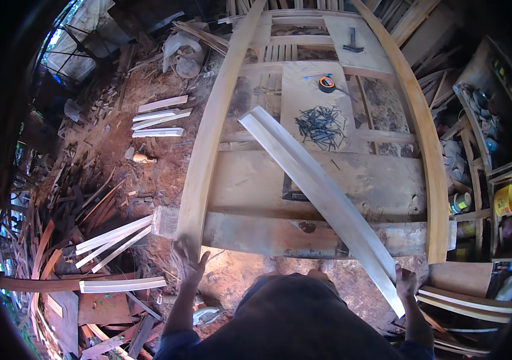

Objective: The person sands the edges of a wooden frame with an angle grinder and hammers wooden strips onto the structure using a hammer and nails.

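Note:
My right hand (405, 279) is closed around the near end of a long pale wooden board (322, 195) with a step running along its length. This board lies slantwise over the workbench (304, 231), its far end pointing up and left. My left hand (189, 262) is at the near end of a long yellowish beam (213, 132), with its thumb held apart from its fingers. Whether it presses on the beam is hard to see. A second long beam (421, 114) runs along the bench's right side. Between the beams lie a pile of nails (322, 127), a tape measure (327, 84) and a hammer (352, 42).
Several short pale wood strips (159, 114) lie on the earth floor at left, with more strips (114, 240) nearer me. Scrap wood (52, 270) is heaped at far left. Shelves at right hold a yellow container (505, 200). Stacked boards (466, 303) lie beside my right arm.

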A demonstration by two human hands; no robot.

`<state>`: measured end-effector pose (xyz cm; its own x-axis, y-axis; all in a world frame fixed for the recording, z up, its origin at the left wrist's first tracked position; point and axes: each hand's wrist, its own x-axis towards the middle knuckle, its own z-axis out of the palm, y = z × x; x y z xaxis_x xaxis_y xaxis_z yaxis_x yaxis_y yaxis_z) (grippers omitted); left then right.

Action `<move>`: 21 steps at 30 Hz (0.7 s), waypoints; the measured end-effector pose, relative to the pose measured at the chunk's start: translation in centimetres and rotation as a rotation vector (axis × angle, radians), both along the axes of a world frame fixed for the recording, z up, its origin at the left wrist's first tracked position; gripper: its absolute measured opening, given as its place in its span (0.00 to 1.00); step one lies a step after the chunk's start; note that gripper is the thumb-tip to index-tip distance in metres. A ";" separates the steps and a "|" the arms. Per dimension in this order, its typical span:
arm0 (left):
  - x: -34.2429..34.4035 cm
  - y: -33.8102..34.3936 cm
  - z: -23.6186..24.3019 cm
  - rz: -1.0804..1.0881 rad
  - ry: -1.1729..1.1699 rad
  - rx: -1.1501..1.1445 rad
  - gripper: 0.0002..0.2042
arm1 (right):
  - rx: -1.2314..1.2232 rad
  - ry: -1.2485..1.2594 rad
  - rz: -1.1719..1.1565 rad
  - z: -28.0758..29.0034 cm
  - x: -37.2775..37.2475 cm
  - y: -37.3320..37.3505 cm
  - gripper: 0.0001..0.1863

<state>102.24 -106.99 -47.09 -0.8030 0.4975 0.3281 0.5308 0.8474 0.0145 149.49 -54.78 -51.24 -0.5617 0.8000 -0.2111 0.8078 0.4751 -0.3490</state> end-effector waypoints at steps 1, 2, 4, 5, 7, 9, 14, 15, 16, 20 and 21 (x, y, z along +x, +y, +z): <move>0.2 0.6 -1.1 0.048 0.051 -0.037 0.47 | 0.001 -0.010 0.001 -0.6 0.4 0.3 0.39; 0.2 1.0 -1.7 0.050 0.048 -0.035 0.47 | 0.003 -0.013 0.004 -0.5 0.3 0.4 0.39; 0.0 1.0 -2.5 0.278 -0.013 -0.064 0.48 | -0.010 0.036 -0.001 -0.1 -0.3 0.2 0.40; 0.0 1.2 -2.3 0.298 -0.049 -0.046 0.48 | 0.027 0.038 0.019 -0.8 0.0 0.1 0.39; -0.1 1.9 -2.2 0.334 -0.089 -0.041 0.48 | 0.017 -0.027 -0.007 -1.5 0.5 0.5 0.39; -0.3 2.7 -1.4 0.408 -0.203 -0.044 0.46 | 0.009 0.009 0.000 -1.9 0.7 0.4 0.39; 1.9 11.3 3.2 0.154 0.007 0.163 0.33 | 0.066 0.112 0.069 -2.2 0.3 1.1 0.38; 2.7 13.4 3.8 0.073 -0.013 0.250 0.31 | 0.098 0.150 0.093 -2.1 0.1 1.4 0.35; 3.4 15.5 4.4 -0.011 -0.030 0.339 0.28 | 0.099 0.152 0.086 -1.8 -0.1 1.8 0.35; 5.8 22.6 7.5 -0.426 -0.109 0.334 0.30 | 0.246 0.190 0.222 2.0 -1.0 2.9 0.32; 5.6 23.8 8.0 -0.449 -0.113 0.334 0.30 | 0.284 0.176 0.240 3.5 -1.4 2.8 0.32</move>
<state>107.85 -83.17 -39.05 -0.5757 0.6821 0.4509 0.8176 0.4786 0.3201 148.11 -51.94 -47.77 -0.7474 0.6543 0.1152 0.6018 0.7403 -0.2996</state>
